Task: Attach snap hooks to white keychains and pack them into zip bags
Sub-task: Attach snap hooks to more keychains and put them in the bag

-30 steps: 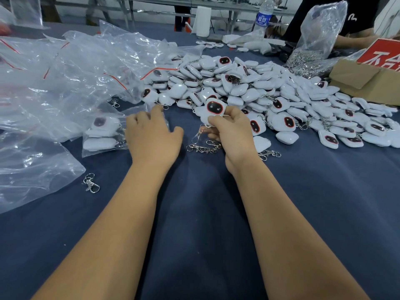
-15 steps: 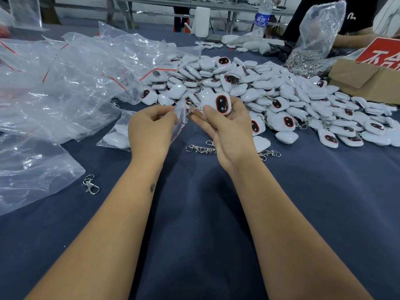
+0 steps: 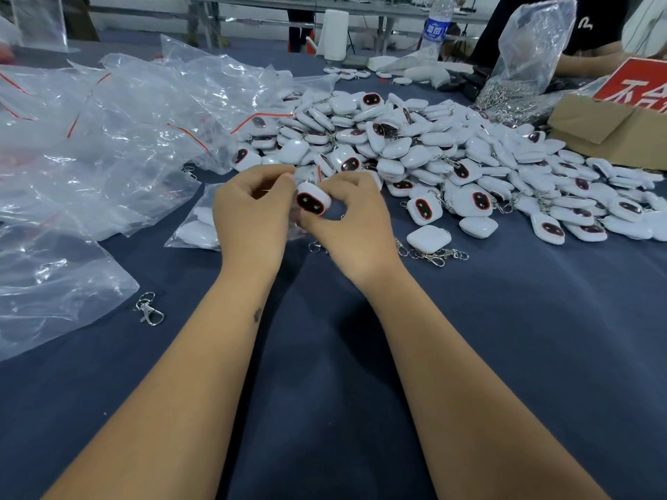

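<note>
Since half a second ago your right hand [image 3: 355, 225] has swung the keychain [image 3: 313, 202] left to the zip bag [image 3: 196, 225] mouth your left hand [image 3: 252, 214] pinches; light, slick shell, so grip its edges.

A water bottle [image 3: 436, 25] and a white paper roll [image 3: 335, 34] stood at top centre; a cardboard box [image 3: 610, 129] sat at the right edge.

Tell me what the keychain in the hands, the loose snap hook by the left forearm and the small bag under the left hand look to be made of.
Keychain: seemingly moulded plastic, glossy white shell with a dark, red-rimmed face; highlights look hard and smooth.
Snap hook: bright silvery metal, probably plated; it glints.
Small bag: thin clear plastic film, crinkled and shiny, white keychains showing through.
</note>
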`<state>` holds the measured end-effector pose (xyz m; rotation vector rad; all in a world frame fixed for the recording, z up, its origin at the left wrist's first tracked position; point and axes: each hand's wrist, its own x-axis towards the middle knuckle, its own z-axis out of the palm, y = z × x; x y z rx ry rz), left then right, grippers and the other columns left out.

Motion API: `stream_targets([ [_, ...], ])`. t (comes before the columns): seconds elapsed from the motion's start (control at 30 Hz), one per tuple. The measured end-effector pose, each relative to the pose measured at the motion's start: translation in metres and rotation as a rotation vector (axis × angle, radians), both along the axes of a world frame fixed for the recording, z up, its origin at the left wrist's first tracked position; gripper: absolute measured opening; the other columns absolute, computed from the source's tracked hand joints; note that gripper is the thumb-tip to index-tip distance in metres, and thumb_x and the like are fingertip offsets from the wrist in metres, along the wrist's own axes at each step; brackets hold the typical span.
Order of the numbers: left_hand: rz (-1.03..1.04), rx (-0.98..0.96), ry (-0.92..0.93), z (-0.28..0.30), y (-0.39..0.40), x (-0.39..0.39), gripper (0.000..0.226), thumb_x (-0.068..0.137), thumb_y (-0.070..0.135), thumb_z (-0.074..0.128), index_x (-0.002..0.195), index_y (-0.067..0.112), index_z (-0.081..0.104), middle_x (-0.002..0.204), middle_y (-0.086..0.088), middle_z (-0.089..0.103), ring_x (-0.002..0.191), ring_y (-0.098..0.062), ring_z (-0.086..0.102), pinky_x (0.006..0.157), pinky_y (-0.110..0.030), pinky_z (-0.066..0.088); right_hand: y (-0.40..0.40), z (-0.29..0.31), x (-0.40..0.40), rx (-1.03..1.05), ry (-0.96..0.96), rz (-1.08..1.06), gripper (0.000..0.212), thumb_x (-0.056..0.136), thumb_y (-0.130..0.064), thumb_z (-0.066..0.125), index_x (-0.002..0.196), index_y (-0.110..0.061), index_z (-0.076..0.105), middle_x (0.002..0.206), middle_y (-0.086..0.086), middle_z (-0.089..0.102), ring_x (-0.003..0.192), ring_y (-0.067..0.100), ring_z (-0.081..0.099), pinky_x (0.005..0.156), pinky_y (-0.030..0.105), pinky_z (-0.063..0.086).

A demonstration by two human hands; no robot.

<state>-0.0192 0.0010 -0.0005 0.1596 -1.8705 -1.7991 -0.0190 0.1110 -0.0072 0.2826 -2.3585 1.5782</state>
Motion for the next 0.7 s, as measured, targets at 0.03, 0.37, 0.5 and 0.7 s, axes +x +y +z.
stream_targets([
  [0.03, 0.003, -0.029, 0.014, 0.0, 0.001, 0.001, 0.022, 0.084, 0.013, 0.062, 0.083, 0.032, 0.074, 0.077, 0.016, 0.072, 0.071, 0.004, 0.063, 0.068, -0.01, 0.047, 0.0, 0.0, 0.001, 0.022, -0.037, 0.04, 0.009, 0.082, -0.028, 0.076, 0.081, -0.025, 0.067, 0.094, -0.004, 0.062, 0.092, 0.007, 0.056, 0.081, 0.027, 0.047],
  [0.37, 0.156, -0.15, 0.126, 0.001, -0.001, 0.004, 0.015, 0.088, 0.021, 0.061, 0.093, 0.031, 0.07, 0.096, 0.003, 0.069, 0.075, -0.01, 0.059, 0.075, -0.023, 0.05, 0.0, 0.003, 0.001, -0.11, -0.082, 0.051, 0.043, 0.076, -0.016, 0.08, 0.111, -0.034, 0.062, 0.056, -0.009, 0.054, 0.051, 0.001, 0.048, 0.057, 0.019, 0.043],
  [0.5, 0.233, -0.157, 0.242, 0.003, -0.001, 0.007, 0.013, 0.087, 0.022, 0.058, 0.095, 0.032, 0.062, 0.092, 0.003, 0.061, 0.073, -0.009, 0.054, 0.069, -0.031, 0.05, 0.001, 0.007, 0.003, -0.233, -0.029, 0.049, 0.038, 0.081, -0.003, 0.071, 0.1, -0.034, 0.059, 0.058, -0.001, 0.056, 0.046, 0.003, 0.044, 0.048, 0.015, 0.04],
  [0.7, -0.159, -0.621, -0.022, -0.015, 0.01, 0.001, 0.028, 0.09, 0.029, 0.057, 0.118, 0.028, 0.058, 0.103, 0.007, 0.061, 0.092, -0.01, 0.057, 0.085, -0.036, 0.05, 0.011, 0.006, -0.001, -0.131, -0.124, -0.132, 0.025, 0.086, -0.002, 0.05, 0.095, -0.026, 0.055, 0.063, -0.008, 0.057, 0.051, 0.003, 0.047, 0.053, 0.022, 0.041],
])
